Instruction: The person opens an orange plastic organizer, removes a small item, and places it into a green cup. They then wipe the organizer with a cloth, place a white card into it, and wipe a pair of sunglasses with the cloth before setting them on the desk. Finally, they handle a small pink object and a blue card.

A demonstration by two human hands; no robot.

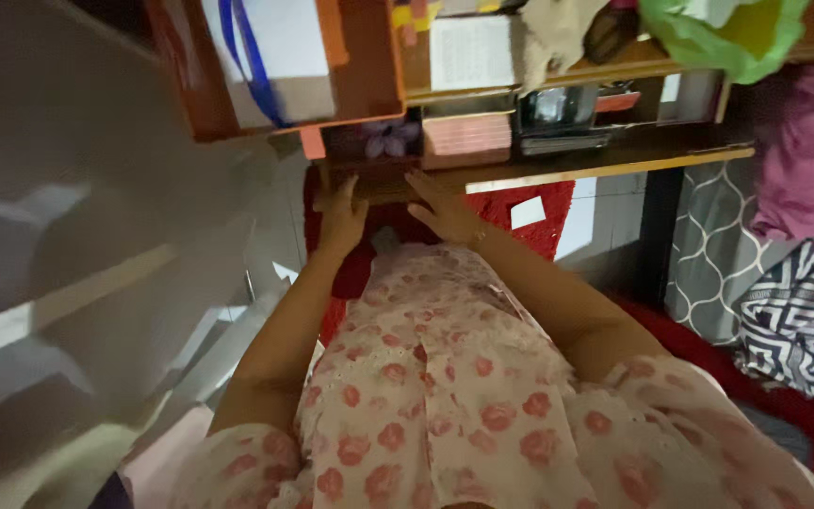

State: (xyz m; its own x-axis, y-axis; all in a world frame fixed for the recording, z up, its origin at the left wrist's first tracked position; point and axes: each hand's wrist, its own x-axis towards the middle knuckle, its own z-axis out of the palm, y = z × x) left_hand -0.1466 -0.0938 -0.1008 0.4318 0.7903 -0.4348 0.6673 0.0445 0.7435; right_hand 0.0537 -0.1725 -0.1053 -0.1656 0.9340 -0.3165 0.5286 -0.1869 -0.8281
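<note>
Head view, looking down past a floral-print top w/ red flowers (pixel 445 396). Both arms are stretched fwd to the front edge of a low wooden shelf unit (pixel 558 170).

Left hand (pixel 342 215): laid on/against the shelf's front edge, fingers bent over it. Nothing is seen held; whether the edge is truly clenched can't be told, too blurred. Right hand (pixel 445 209): flat, fingers spread, palm down, resting at the same edge just beside the left hand, approx. touching the wood. Released, nothing grasped.

Shelf edge sits directly ahead of both hands, centre-upper part of frame, running left to right w/ slight tilt.

Items in the lower shelf compartment, behind the hands: a purple flower-shaped item (pixel 386 138), a pink ribbed box (pixel 468 134) beside it, then a dark clear-fronted container (pixel 558 108) further right. On the upper level: white sheet of printed paper (pixel 468 52), beige cloth (pixel 558 33), green plastic bag (pixel 718 33) at far right. An orange-brown box (pixel 369 66) w/ white sheet and blue ribbon (pixel 247 57) is seen at upper left.

Red rug (pixel 511 212) is seen under the shelf, below the hands, w/ a small white paper scrap (pixel 528 212) on it. Right side: grey-white patterned fabric (pixel 708 254), black-white zigzag fabric (pixel 803 320), pink cloth (pixel 812 151). Left side blurred, pale surface, details not readable.
</note>
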